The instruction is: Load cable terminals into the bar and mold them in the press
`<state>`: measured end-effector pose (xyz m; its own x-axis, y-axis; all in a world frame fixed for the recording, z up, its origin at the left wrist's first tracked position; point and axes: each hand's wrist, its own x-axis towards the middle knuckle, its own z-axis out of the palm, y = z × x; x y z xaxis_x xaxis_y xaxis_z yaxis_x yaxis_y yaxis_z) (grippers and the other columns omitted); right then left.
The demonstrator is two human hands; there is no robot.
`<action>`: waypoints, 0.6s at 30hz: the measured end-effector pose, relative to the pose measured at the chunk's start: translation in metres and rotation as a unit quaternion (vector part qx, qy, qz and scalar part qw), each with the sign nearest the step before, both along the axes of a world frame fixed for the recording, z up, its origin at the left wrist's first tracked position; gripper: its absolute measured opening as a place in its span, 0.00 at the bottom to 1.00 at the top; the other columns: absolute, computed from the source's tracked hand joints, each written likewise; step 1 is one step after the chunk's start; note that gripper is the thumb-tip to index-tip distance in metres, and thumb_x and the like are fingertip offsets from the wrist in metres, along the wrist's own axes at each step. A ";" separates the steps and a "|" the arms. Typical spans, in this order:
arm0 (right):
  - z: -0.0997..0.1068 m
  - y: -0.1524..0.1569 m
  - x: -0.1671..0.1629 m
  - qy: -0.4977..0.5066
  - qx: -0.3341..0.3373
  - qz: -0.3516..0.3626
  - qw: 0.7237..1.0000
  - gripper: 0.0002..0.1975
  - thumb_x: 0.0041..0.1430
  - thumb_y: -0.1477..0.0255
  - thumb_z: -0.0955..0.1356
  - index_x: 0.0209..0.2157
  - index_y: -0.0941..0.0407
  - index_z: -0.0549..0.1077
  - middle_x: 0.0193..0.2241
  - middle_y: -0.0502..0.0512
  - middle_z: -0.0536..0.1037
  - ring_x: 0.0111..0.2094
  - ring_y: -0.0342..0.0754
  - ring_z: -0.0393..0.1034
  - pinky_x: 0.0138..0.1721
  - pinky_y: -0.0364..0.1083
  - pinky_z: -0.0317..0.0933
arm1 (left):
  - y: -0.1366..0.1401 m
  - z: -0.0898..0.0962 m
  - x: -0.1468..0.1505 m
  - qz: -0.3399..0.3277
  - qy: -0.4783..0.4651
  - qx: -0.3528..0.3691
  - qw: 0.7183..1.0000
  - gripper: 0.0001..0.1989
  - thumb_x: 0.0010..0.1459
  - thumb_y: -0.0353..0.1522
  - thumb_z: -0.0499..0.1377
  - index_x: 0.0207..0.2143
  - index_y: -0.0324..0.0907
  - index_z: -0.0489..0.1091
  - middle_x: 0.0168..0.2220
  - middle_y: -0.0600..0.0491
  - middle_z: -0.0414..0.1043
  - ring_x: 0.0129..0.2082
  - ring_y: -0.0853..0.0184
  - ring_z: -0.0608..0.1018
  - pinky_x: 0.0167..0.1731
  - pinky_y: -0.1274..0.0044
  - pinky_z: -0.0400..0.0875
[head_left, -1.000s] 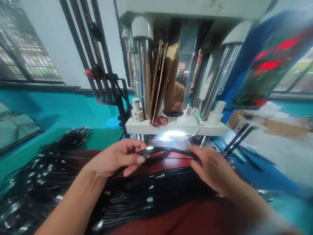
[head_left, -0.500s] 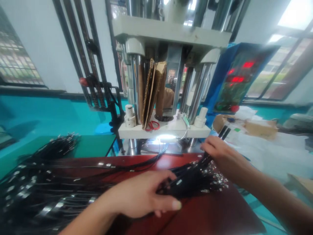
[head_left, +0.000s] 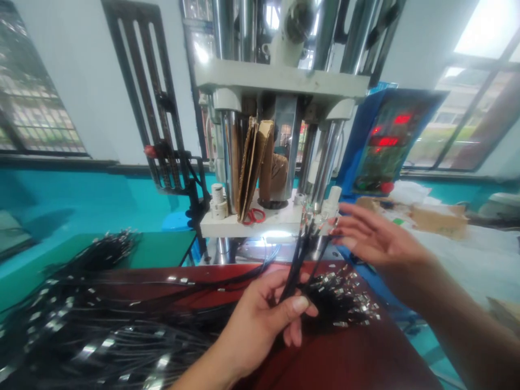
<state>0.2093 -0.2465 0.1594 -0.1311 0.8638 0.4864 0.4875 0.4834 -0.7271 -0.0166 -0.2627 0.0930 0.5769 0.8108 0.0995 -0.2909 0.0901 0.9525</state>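
Observation:
My left hand (head_left: 280,306) is closed around a small bunch of black cables (head_left: 298,262), which stands up out of the fist with its thin wire ends spread at the top. Close to those ends is my right hand (head_left: 368,233), its fingers stretched out and apart. Whether a fingertip touches one of the wires cannot be made out. Behind and right of my left hand lies a pile of black cables with shiny metal ends (head_left: 341,298) on the dark red table (head_left: 357,352). More black cables with silvery pieces (head_left: 134,346) cover the table's left side.
A press machine (head_left: 280,76) stands behind the table, with cardboard (head_left: 249,168) and red-handled scissors (head_left: 254,216) on its bed. At right are a blue control box (head_left: 390,141) and white wrapping (head_left: 459,254). Another cable heap (head_left: 109,249) lies on a green surface at left.
My left hand has closed on the bunch of cables and holds it raised. My right hand has let go of the cables and opened beside their tips. The view has shifted slightly.

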 end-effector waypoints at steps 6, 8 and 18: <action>-0.001 -0.010 -0.051 0.165 -0.283 0.227 0.917 0.14 0.58 0.63 0.69 0.42 0.56 0.69 0.27 0.50 0.76 0.28 0.45 0.72 0.34 0.46 0.67 | 0.000 -0.002 -0.001 0.003 -0.003 0.009 1.000 0.12 0.59 0.37 0.59 0.41 0.38 0.70 0.28 0.51 0.72 0.20 0.73 0.71 0.23 0.79 0.64; 0.004 -0.011 -0.060 0.154 -0.303 0.221 0.914 0.14 0.60 0.59 0.67 0.39 0.55 0.70 0.21 0.46 0.73 0.21 0.43 0.69 0.26 0.43 0.64 | 0.002 0.002 -0.005 -0.009 -0.010 -0.001 1.000 0.12 0.61 0.38 0.56 0.40 0.37 0.70 0.29 0.49 0.73 0.23 0.71 0.73 0.26 0.77 0.67; 0.032 -0.001 -0.068 0.039 -0.151 0.197 0.968 0.11 0.60 0.61 0.67 0.36 0.54 0.73 0.26 0.47 0.76 0.27 0.42 0.71 0.28 0.41 0.64 | 0.009 0.037 -0.047 0.001 0.153 0.098 0.983 0.09 0.58 0.37 0.60 0.36 0.39 0.70 0.30 0.53 0.73 0.31 0.69 0.73 0.35 0.77 0.64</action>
